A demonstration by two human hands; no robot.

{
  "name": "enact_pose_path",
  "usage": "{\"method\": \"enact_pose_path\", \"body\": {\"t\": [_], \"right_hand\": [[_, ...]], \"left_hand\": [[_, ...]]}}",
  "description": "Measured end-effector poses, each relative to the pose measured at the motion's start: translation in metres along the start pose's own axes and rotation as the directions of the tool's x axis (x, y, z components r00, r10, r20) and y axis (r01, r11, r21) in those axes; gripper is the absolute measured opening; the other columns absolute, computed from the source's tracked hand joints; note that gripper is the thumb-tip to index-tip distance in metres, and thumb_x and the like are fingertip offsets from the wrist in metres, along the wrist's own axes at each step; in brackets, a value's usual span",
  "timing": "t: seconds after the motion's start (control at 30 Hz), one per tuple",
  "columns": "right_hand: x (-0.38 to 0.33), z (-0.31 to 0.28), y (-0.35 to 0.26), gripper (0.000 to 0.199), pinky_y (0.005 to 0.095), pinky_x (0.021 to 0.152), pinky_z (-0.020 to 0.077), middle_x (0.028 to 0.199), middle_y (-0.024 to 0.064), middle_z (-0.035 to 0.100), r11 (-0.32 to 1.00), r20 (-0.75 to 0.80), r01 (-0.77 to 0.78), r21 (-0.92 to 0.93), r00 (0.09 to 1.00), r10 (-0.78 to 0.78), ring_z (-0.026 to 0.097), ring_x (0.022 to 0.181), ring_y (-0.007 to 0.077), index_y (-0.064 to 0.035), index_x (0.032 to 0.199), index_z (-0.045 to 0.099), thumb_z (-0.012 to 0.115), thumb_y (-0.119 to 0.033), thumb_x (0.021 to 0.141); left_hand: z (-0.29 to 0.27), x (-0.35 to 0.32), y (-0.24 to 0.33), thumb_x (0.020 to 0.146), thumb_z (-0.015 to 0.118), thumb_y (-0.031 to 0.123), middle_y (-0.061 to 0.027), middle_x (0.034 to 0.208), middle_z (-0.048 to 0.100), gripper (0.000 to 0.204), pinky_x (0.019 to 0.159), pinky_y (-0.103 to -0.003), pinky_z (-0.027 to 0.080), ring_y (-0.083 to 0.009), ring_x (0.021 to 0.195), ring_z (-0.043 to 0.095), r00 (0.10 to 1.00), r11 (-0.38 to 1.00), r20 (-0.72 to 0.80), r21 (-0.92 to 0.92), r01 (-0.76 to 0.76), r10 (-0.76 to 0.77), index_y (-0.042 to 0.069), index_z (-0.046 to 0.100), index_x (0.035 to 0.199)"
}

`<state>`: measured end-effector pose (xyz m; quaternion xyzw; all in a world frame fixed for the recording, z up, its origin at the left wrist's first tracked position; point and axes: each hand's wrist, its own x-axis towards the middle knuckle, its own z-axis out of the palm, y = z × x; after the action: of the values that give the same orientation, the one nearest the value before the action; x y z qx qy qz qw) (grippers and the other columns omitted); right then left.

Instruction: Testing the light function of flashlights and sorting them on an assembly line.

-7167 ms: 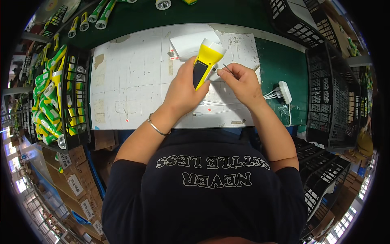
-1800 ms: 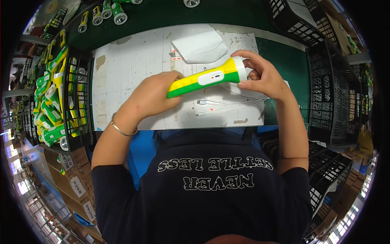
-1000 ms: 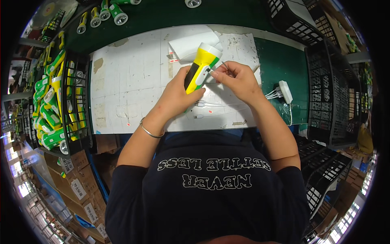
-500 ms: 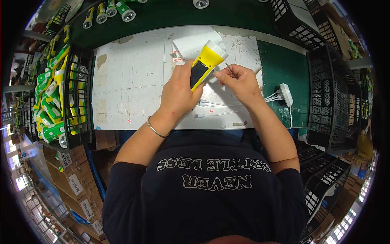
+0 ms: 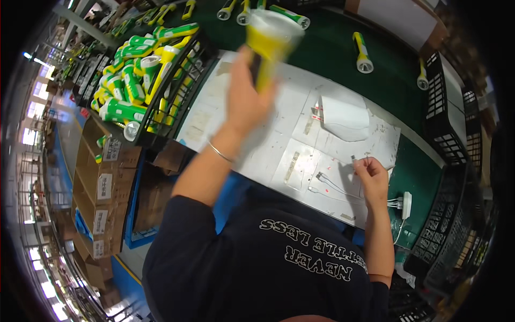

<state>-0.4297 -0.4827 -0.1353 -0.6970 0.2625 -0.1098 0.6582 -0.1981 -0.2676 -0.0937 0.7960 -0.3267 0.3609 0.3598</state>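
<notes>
Holding left hand (image 5: 249,104) high, blurred and curled in a grip; pinching with right hand (image 5: 374,181), lower down.

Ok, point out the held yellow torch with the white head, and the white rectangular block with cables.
Yellow torch with white head (image 5: 267,46): head camera, on its blurred yellow neck.
White rectangular block with cables (image 5: 407,205): head camera, middle of its casing.

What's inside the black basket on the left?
Heaped green, yellow and white flashlights fill the black basket; some show through its mesh side. Whatever lies deeper is covered by them.
</notes>
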Motion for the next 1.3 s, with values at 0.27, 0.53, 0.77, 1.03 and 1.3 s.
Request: {"method": "enact_pose_path", "body": {"t": [0.27, 0.53, 0.77, 1.03, 1.3], "right_hand": [[0.018, -0.016, -0.01, 0.022, 0.0207, 0.07, 0.041, 0.082, 0.0003, 0.058, 1.0, -0.007, 0.013, -0.005, 1.0, -0.013, 0.053, 0.074, 0.0074, 0.0008, 0.093, 0.06, 0.061, -0.019, 0.085], [0.061, -0.029, -0.031, 0.023, 0.0205, 0.07, 0.0408, 0.08, 0.0003, 0.058, 0.991, 0.035, 0.102, -0.085, 0.994, -0.099, 0.052, 0.074, 0.0074, -0.0002, 0.093, 0.061, 0.062, -0.021, 0.084], [0.167, -0.115, -0.034, 0.04, 0.0326, 0.071, 0.0469, 0.093, 0.0095, 0.062, 0.668, -0.196, 0.066, -0.741, 0.931, -0.309, 0.06, 0.085, 0.0237, -0.0067, 0.102, 0.058, 0.063, -0.037, 0.078], [0.282, -0.194, -0.038, 0.055, 0.0463, 0.07, 0.0519, 0.122, 0.0163, 0.046, 0.259, -0.456, -0.389, -0.884, 0.839, -0.297, 0.057, 0.098, 0.0332, -0.0129, 0.127, 0.036, 0.061, -0.033, 0.082], [0.345, -0.205, -0.023, 0.052, 0.0418, 0.067, 0.0525, 0.125, 0.0186, 0.044, 0.228, -0.563, -0.517, -0.825, 0.786, -0.253, 0.06, 0.094, 0.0307, -0.0277, 0.134, 0.035, 0.054, -0.037, 0.087]], "left_hand": [[-0.116, 0.113, -0.21, 0.064, 0.069, 0.031, -0.0305, 0.123, 0.043, 0.081, 0.093, -0.04, 0.04, -0.0404, 0.11, 0.047, 0.624, 0.602, 0.109, 0.432, 0.671, -0.773, -0.002, 0.036, 0.13], [-0.087, 0.159, -0.227, 0.083, 0.059, 0.023, -0.0145, 0.136, 0.031, 0.052, 0.094, -0.055, 0.034, -0.0369, 0.118, 0.039, 0.293, 0.258, 0.283, -0.154, 0.954, -0.913, 0.0, 0.04, 0.125], [-0.049, 0.158, -0.307, 0.078, 0.057, 0.037, -0.0148, 0.135, 0.039, 0.058, 0.097, -0.05, 0.029, -0.0325, 0.126, 0.032, 0.398, 0.524, 0.455, 0.194, 0.829, -0.797, 0.008, 0.047, 0.127], [-0.024, 0.133, -0.297, 0.083, 0.047, 0.051, -0.0296, 0.135, 0.032, 0.063, 0.102, -0.051, 0.025, -0.0438, 0.126, 0.028, 0.637, 0.375, 0.189, 0.912, 0.169, -0.747, 0.011, 0.042, 0.132], [0.007, 0.115, -0.135, 0.077, 0.064, 0.017, -0.0272, 0.134, 0.027, 0.054, 0.102, -0.045, 0.024, -0.042, 0.123, 0.029, 0.978, 0.897, 0.208, 0.436, -0.076, -0.018, 0.01, 0.044, 0.126]]}}
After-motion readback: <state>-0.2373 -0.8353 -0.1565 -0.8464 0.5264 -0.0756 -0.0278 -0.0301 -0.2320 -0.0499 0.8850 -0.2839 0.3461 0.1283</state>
